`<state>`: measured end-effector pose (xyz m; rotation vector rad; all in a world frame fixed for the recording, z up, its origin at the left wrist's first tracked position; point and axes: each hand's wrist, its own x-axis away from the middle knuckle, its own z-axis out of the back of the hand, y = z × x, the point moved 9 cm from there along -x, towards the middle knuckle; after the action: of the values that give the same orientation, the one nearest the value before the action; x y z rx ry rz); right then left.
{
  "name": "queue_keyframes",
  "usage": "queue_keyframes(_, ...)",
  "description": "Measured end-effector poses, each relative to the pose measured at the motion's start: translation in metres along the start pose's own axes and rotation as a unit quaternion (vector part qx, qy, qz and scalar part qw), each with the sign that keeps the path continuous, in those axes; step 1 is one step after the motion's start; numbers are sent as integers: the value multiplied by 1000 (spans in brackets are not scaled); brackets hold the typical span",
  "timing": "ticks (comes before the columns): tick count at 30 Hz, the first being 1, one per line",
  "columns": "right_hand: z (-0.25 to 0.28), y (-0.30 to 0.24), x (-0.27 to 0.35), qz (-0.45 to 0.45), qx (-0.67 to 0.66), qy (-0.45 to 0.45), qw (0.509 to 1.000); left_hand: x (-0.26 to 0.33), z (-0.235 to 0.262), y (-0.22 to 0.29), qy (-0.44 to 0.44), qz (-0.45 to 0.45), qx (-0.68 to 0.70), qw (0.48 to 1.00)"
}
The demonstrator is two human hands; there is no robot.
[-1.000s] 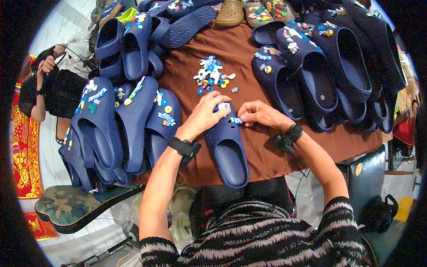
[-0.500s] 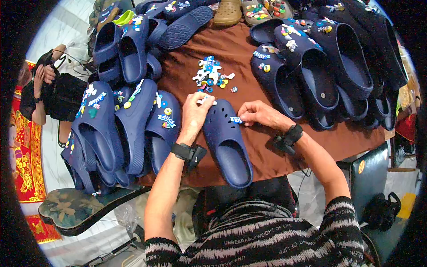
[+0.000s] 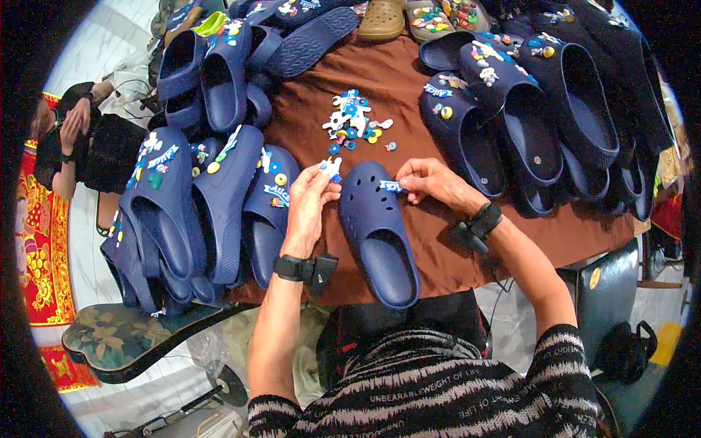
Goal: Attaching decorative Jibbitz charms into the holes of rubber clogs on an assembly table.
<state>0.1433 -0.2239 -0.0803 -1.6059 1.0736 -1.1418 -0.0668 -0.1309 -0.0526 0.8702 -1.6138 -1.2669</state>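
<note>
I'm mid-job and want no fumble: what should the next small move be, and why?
I'd probably press the blue banner charm down next: the right hand pinches it at the holed navy clog, and whether it is seated can't be seen. The left hand holds a white-and-blue charm beside the clog.

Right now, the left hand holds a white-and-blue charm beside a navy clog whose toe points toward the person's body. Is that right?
Not quite. The head view shows the navy clog with its toe pointing away from the person's body. The left hand does hold a white-and-blue charm beside it.
</note>
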Motion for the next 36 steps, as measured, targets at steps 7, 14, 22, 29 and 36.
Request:
queue_keyframes(7, -6, -34, -28, 46, 55, 42, 997, 20, 1, -24, 41, -4, 70, 997)
queue_keyframes(14, -15, -28, -24, 32, 101, -26, 994, 25, -2, -25, 89, -36, 23, 995)
queue_keyframes(22, -21, -29, -30, 19, 146, -48, 988, 26, -8, -24, 105, -59, -32, 992)
queue_keyframes(29, -28, -37, -53, -53, 339, -120, 932, 25, -10, -23, 102, -60, -43, 992)
queue_keyframes(36, -34, -34, -59, -168, 467, -135, 858, 25, -13, -23, 85, -69, -51, 993)
